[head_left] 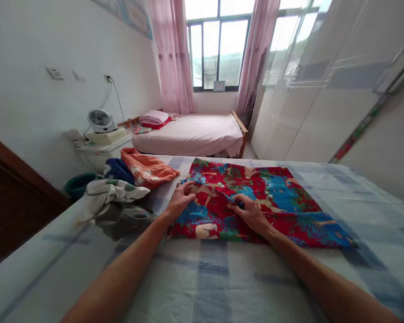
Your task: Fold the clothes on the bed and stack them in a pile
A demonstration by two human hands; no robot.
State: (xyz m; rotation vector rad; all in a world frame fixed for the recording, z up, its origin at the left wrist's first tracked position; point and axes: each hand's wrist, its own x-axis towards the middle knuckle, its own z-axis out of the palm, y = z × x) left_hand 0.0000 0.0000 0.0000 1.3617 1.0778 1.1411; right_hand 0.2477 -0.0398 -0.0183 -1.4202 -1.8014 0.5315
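Daylight from the blown-out window (pixel 218 45), soft shadows, wide-angle bending at edges, slightly soft focus

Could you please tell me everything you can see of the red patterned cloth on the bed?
The red cloth is thin printed fabric, with blue and green patches and pale figures. It lies spread nearly flat on the blue-checked bed, its near left part folded over. The left hand grips its left edge, which is lifted slightly. The right hand presses near the middle, fingers pinching a small fold. A pile of clothes lies to its left, apart from it.
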